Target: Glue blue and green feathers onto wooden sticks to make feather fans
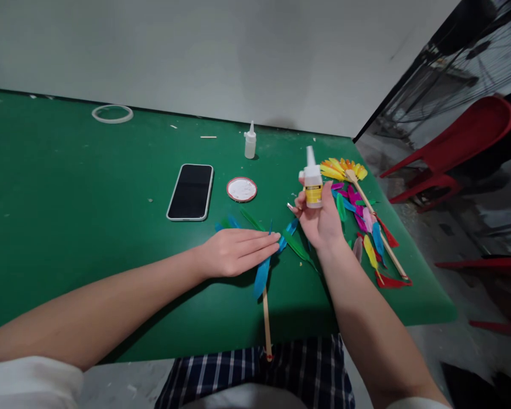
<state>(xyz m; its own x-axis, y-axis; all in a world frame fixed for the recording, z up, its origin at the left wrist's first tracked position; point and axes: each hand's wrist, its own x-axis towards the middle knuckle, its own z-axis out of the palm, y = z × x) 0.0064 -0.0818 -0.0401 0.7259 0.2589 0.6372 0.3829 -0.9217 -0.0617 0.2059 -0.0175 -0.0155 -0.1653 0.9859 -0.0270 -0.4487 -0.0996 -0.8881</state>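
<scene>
Now, left hand (232, 253) pinching slender feather (262, 278), right hand (319, 224) clasping cone-tipped plastic bottle (313, 189)

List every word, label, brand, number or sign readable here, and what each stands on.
None can be read with certainty.
Yellow label on the nozzle-tipped bottle in the right hand: bears dark print, too small and blurred to read.
Smaller nozzle-tipped bottle on the table: no lettering visible.
Smartphone: dark screen, no text showing.
</scene>
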